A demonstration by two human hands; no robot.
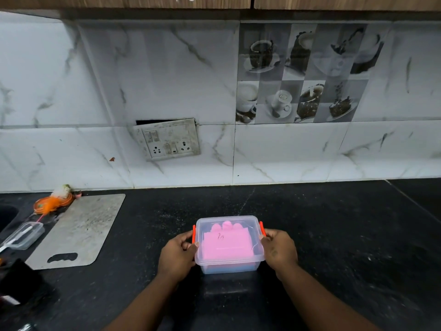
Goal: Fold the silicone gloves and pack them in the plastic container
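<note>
Nearly done: pink gloves folded inside the lidded box; left hand and right hand gripping its orange side clips; latching apparently left; cutting board well left of box

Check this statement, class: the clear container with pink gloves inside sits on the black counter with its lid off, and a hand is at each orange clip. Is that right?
One detail is wrong. The head view shows the lid on the container, not off; the pink gloves show through it. The rest stands: it sits on the black counter, with the left hand and right hand each at an orange clip.
</note>
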